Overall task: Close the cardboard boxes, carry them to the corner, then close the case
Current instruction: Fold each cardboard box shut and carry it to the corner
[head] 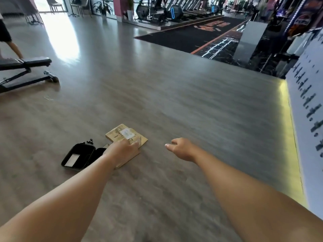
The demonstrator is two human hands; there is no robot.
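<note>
Case (78,158) lies open on the floor, just left of the left hand (122,151), whose fingers curl over the top of the closed cardboard boxes (127,137); carrying looks not yet done. Right hand (181,149) hovers beside, fingers loosely curled, empty.

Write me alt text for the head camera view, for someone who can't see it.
A person's left hand rests on closed cardboard boxes on a gym floor, beside an open black case. The right hand hovers empty to the right, fingers loosely curled. A weight bench stands far left.
</note>
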